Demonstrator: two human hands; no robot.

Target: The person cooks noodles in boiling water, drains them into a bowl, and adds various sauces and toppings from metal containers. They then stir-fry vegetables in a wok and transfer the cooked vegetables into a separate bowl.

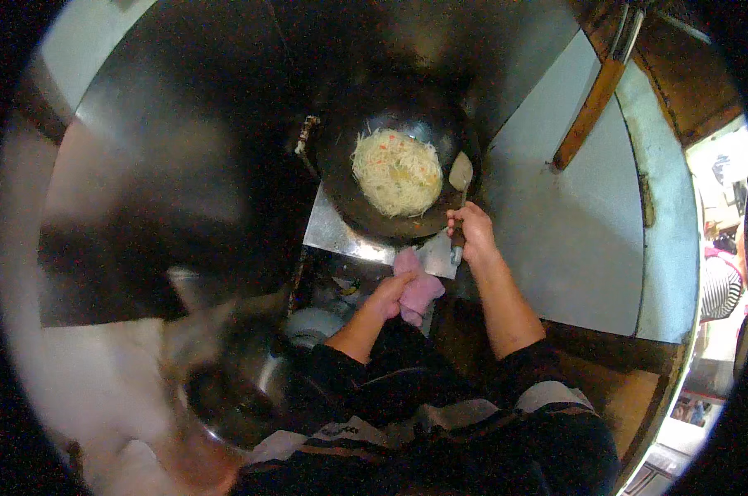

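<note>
In front of me a dark wok (pixel 374 228) sits on a metal stove top (pixel 324 223). It holds a round heap of pale shredded vegetable (pixel 395 177) with bits of orange, perhaps carrot. My right hand (pixel 475 230) grips the handle of a spatula (pixel 461 172), whose blade is raised at the wok's right rim, apart from the food. Closer to my body, my left hand (pixel 391 296) clasps a folded pink cloth (pixel 420 294). The cloth's upper end reaches the front edge of the stove top.
A wooden-handled tool (pixel 588 118) hangs against the light wall panel (pixel 566 248) on my right. Low on the left stands a round metal pot (pixel 215 428), with a pale basin (pixel 315 325) nearer the stove. At far right, a person in a striped top (pixel 721 288) shows through an opening.
</note>
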